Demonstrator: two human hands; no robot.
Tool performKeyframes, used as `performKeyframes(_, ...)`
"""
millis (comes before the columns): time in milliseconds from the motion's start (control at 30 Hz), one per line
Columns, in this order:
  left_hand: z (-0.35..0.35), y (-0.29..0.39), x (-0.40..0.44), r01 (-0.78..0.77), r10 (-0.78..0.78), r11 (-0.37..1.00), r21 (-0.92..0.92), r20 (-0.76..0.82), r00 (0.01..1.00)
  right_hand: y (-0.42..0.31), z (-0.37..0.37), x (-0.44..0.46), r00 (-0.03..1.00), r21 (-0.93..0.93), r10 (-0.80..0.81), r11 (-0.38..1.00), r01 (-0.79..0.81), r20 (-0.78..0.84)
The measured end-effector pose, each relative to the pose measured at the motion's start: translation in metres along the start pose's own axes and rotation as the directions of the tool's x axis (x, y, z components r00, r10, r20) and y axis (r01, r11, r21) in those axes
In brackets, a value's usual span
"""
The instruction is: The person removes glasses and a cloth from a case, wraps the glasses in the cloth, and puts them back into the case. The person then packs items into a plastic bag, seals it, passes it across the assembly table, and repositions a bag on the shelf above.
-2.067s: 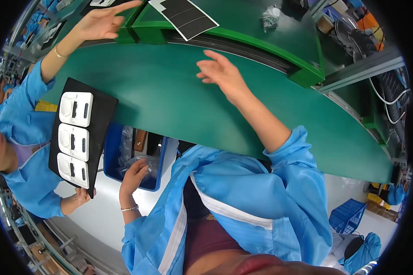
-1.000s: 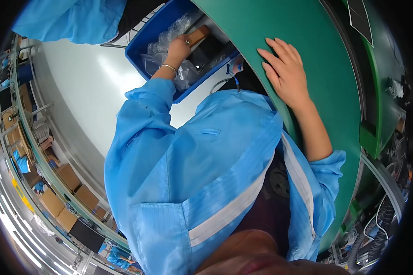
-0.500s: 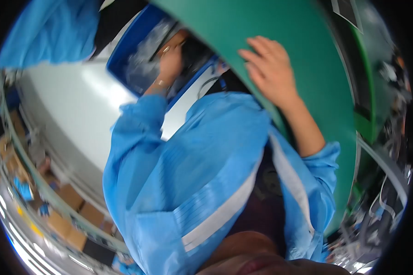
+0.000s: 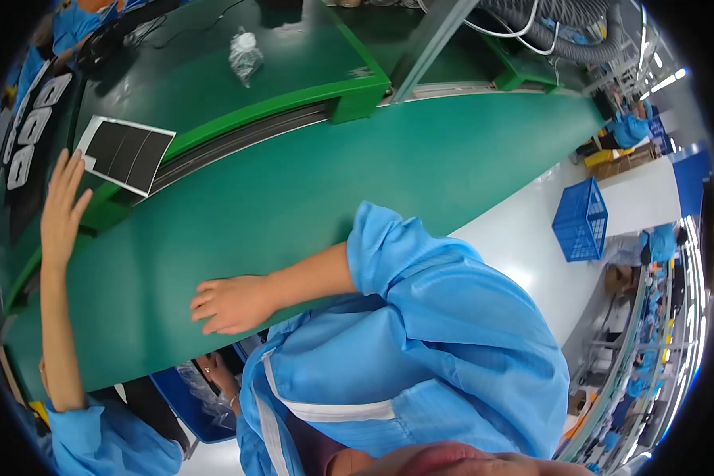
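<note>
My right hand [image 4: 232, 305] rests on the green tabletop [image 4: 293, 190], palm down with fingers slightly bent and apart, nothing in it. Below the table's near edge, my left hand [image 4: 216, 371] reaches into a blue bin [image 4: 184, 403] that holds clear plastic bags [image 4: 208, 398]. The table edge partly covers its fingers, so I cannot make out whether it holds anything. At the far left, a co-worker's hand [image 4: 62, 208] reaches to the corner of a white-bordered sheet with dark panels [image 4: 127, 155]. That sheet lies over the green rail.
A green rail [image 4: 254, 107] runs along the table's far side, with a metal post [image 4: 430, 49] rising beside it. Beyond it lies a clear plastic bag [image 4: 246, 59]. White frames [image 4: 33, 136] lie at far left. A blue crate [image 4: 581, 220] stands on the right.
My view has swung round, bringing the tabletop and rail into sight. My right hand was above the table and now rests on it. My left hand stays at the blue bin.
</note>
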State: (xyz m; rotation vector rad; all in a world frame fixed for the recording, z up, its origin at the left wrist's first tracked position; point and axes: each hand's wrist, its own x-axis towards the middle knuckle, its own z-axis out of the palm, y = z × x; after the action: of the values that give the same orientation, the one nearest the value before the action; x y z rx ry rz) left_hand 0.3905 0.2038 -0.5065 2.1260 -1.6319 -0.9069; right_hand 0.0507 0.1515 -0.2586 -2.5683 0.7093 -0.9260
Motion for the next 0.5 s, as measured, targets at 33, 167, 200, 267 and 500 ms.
performKeyframes(33, -0.004, -0.002, -0.004, 0.007, -0.008, 0.999, -0.036, -0.022, 1.000, 0.001, 0.000, -0.002, 1.000, 0.008, 0.017, 1.000, -0.017, -0.007)
performKeyframes(167, -0.038, -0.004, -0.033, 0.015, -0.055, 0.975, -0.224, -0.174, 0.983, 0.009, -0.005, -0.004, 0.996, 0.108, 0.015, 0.994, -0.024, 0.083)
performKeyframes(200, -0.053, -0.003, -0.045, 0.013, -0.074, 0.962, -0.271, -0.215, 0.974, 0.007, -0.015, -0.008, 0.997, 0.107, 0.047, 0.993, -0.054, 0.064)
performKeyframes(267, -0.099, 0.030, -0.076, 0.061, -0.166, 0.926, -0.372, -0.257, 0.952, 0.010, -0.045, -0.019, 0.997, 0.116, 0.079, 0.990, -0.075, -0.026)
performKeyframes(500, -0.214, 0.086, -0.160, 0.014, -0.170, 0.578, -0.816, -0.104, 0.980, 0.046, -0.219, -0.033, 0.542, 0.379, 0.706, 0.705, -0.600, -0.455)
